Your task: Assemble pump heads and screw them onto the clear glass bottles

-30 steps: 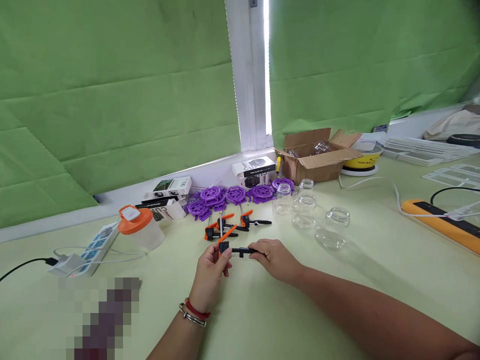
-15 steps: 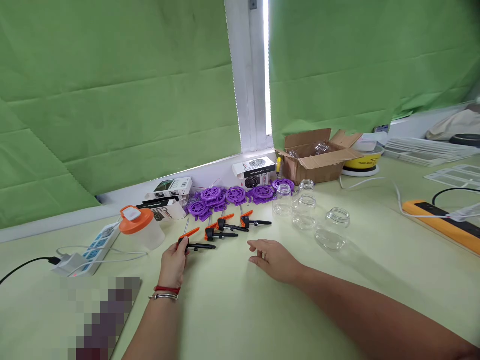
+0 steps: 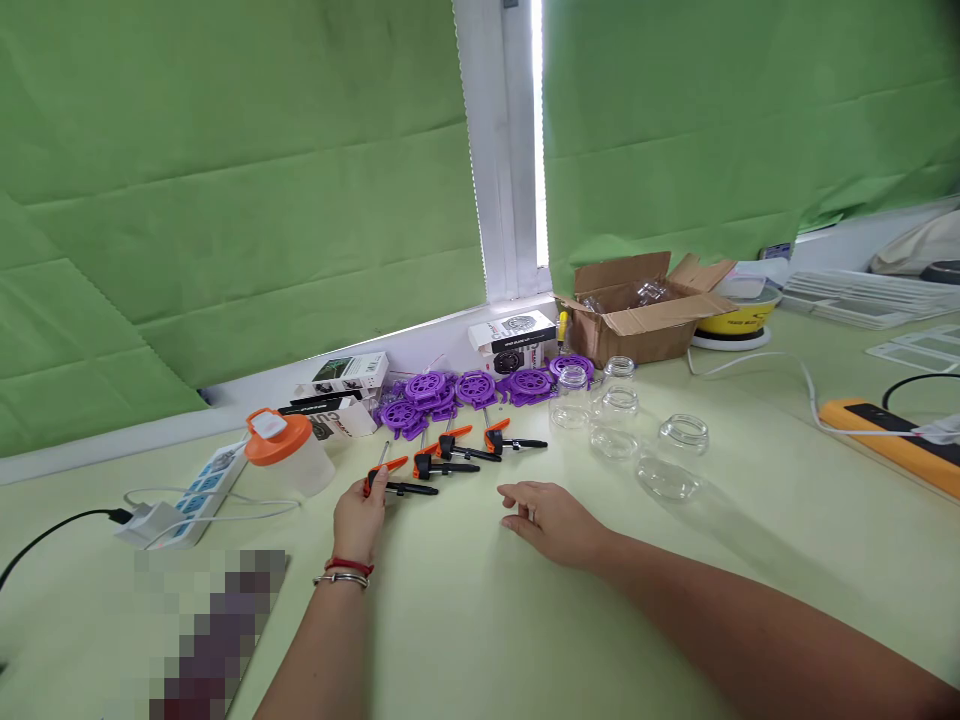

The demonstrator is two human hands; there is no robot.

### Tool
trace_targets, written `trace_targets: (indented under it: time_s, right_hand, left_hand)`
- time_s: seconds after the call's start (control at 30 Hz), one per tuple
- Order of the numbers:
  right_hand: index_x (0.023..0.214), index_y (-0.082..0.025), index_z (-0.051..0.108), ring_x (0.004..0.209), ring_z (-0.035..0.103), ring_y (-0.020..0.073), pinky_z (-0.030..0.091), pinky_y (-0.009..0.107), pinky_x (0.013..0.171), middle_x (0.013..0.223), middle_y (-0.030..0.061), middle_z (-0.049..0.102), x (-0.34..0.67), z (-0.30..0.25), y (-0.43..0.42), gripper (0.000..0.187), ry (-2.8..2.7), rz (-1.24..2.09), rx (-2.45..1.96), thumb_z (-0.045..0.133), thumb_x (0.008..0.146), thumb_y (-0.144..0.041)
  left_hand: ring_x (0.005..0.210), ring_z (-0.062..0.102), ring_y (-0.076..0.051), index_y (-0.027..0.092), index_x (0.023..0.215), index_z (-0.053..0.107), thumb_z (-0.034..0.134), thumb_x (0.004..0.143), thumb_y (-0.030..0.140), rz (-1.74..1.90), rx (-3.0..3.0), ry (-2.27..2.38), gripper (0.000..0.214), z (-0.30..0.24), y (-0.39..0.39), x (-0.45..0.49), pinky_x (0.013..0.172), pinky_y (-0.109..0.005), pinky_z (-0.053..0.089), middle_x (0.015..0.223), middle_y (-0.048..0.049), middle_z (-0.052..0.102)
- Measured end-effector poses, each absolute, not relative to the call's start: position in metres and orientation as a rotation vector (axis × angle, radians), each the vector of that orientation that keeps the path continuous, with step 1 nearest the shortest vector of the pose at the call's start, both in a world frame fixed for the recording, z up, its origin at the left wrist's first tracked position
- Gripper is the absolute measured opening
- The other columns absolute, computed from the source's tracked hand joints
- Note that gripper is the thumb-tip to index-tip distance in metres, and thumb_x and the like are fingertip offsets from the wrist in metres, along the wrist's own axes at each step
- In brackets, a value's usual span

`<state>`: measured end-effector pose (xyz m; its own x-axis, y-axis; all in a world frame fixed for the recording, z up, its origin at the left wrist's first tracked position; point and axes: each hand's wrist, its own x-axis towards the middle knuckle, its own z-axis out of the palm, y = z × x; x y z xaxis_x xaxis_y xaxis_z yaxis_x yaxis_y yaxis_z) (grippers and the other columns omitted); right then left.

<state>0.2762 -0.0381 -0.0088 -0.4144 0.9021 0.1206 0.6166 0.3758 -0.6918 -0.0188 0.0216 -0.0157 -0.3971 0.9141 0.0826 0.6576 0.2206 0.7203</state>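
Note:
My left hand [image 3: 361, 518] is closed on the leftmost black-and-orange piece with a thin metal rod [image 3: 405, 488], thumb over its black body. To its right, several like pieces lie in a row, among them the nearest one [image 3: 444, 468] and the rightmost one [image 3: 514, 442]. My right hand [image 3: 551, 515] hovers or rests low at the table, I cannot tell which. Its fingers are loosely bent, thumb apart, and it holds nothing. Behind the row sit purple spoked round parts [image 3: 474, 390]. Clear jars [image 3: 671, 465] stand right of my right hand.
An orange-lidded cup [image 3: 289, 460] and a power strip [image 3: 199, 495] stand at left. Small printed boxes [image 3: 511, 335] sit by the wall. An open cardboard box [image 3: 652, 325] and a yellow bowl [image 3: 735, 318] are at the back right. An orange-and-black bar [image 3: 892, 440] lies far right.
The view has shifted slightly. My left hand stays on the leftmost black-and-orange piece, and it has moved slightly right and up in the picture. My right hand keeps nearly the same pose.

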Motion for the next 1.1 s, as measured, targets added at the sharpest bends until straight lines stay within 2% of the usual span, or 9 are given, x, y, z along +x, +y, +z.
trace_targets:
  time_s: [0.2,0.43,0.57,0.7,0.77,0.83,0.97,1.1]
  right_hand:
    - [0.121,-0.017,0.057,0.084,0.062,0.0203,0.048,0.033,0.075,0.105,0.0083,0.067,0.277,-0.008,-0.038,0.039,-2.160,0.787,-1.319,0.048,0.086,-0.031]
    - [0.122,-0.016,0.056,0.087,0.062,0.0215,0.049,0.035,0.077,0.106,0.0095,0.067,0.277,-0.008,-0.038,0.040,-2.163,0.799,-1.319,0.048,0.086,-0.031]
    - [0.126,-0.015,0.054,0.090,0.062,0.0215,0.048,0.035,0.081,0.109,0.0110,0.065,0.278,-0.011,-0.037,0.043,-2.171,0.784,-1.363,0.047,0.086,-0.031]
    - [0.130,-0.013,0.050,0.110,0.053,0.0262,0.043,0.038,0.092,0.124,0.0137,0.057,0.279,-0.012,-0.034,0.046,-2.216,0.629,-1.423,0.047,0.087,-0.031]
    - [0.129,-0.012,0.050,0.115,0.049,0.0277,0.039,0.040,0.096,0.126,0.0146,0.055,0.279,-0.011,-0.034,0.046,-2.243,0.538,-1.441,0.048,0.087,-0.031]
    - [0.128,-0.012,0.051,0.114,0.049,0.0285,0.038,0.041,0.096,0.125,0.0155,0.055,0.280,-0.010,-0.033,0.046,-2.261,0.472,-1.478,0.050,0.086,-0.034]
    - [0.132,-0.011,0.047,0.122,0.043,0.0316,0.032,0.045,0.102,0.132,0.0187,0.050,0.286,-0.012,-0.037,0.059,-2.283,0.356,-1.599,0.050,0.085,-0.047]
    - [0.144,-0.011,0.031,0.140,0.016,0.0366,0.012,0.056,0.110,0.151,0.0187,0.023,0.306,-0.021,-0.047,0.077,-2.324,0.333,-1.789,0.032,0.087,-0.063]
  left_hand:
    - [0.058,0.052,-0.024,0.022,0.066,0.057,0.041,0.078,0.065,0.852,1.587,2.217,0.048,-0.014,0.022,-0.018,0.054,-0.029,0.030,0.057,-0.0055,0.058]
    - [0.067,0.058,-0.028,0.019,0.073,0.060,0.037,0.080,0.066,0.782,1.597,2.259,0.053,-0.014,0.023,-0.017,0.057,-0.031,0.035,0.066,-0.0100,0.064]
    - [0.084,0.062,-0.032,0.011,0.106,0.058,0.039,0.079,0.066,0.812,1.550,2.288,0.064,-0.015,0.021,-0.016,0.066,-0.035,0.042,0.090,-0.0166,0.067]
    - [0.091,0.063,-0.032,0.002,0.134,0.032,0.039,0.078,0.070,0.901,1.528,2.293,0.089,-0.010,0.014,-0.012,0.071,-0.038,0.047,0.105,-0.0209,0.063]
    - [0.105,0.058,-0.034,0.000,0.139,0.023,0.039,0.078,0.069,0.926,1.641,2.307,0.094,-0.004,0.008,-0.006,0.080,-0.042,0.047,0.119,-0.0260,0.055]
    - [0.121,0.046,-0.038,-0.003,0.140,0.020,0.038,0.079,0.067,0.881,1.819,2.330,0.095,0.002,-0.001,0.003,0.092,-0.046,0.041,0.132,-0.0311,0.043]
    - [0.133,0.028,-0.043,-0.003,0.143,0.015,0.033,0.081,0.066,0.551,1.939,2.347,0.095,0.002,-0.025,0.021,0.099,-0.056,0.032,0.145,-0.0314,0.027]
    - [0.139,0.014,-0.041,-0.004,0.144,0.016,0.032,0.082,0.062,0.230,2.070,2.321,0.092,-0.017,-0.052,0.024,0.105,-0.060,0.021,0.150,-0.0280,0.018]
